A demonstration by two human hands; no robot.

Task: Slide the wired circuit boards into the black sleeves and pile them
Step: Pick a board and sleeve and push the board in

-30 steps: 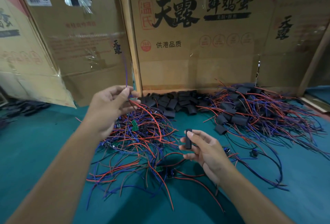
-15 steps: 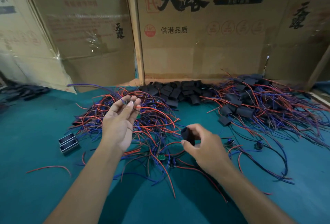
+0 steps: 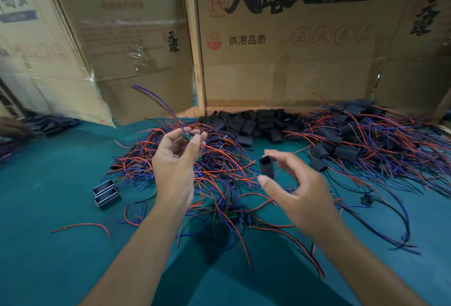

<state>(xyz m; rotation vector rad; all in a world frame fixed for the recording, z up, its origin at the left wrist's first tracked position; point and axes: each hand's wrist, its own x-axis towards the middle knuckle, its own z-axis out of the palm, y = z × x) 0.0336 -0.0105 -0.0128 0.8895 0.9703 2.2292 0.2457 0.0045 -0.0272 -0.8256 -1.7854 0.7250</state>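
1. The landmark is the tangle of red and blue wired boards (image 3: 195,171) lying on the teal table (image 3: 48,208), just in front of the person.
2. The left hand (image 3: 174,161) is raised over that tangle, thumb and fingertips pinched on a small green circuit board (image 3: 186,136); its blue wire (image 3: 156,98) arcs up and away toward the cardboard boxes (image 3: 280,49) behind the tangle.
3. The right hand (image 3: 296,191) hovers at the tangle's right edge, holding one black sleeve (image 3: 266,166) upright between thumb and forefinger, open end up, the other fingers spread.
4. Board and sleeve are apart, the sleeve lower and to the right of the board.
5. Behind the tangle, against the boxes, sits a heap of empty black sleeves (image 3: 251,122).
6. To the right of the tangle spreads the pile of sleeved boards (image 3: 366,135), wires trailing out.
7. Left of the tangle lie two small metal-framed parts (image 3: 106,192) and, nearer the person, a loose red wire (image 3: 80,226).
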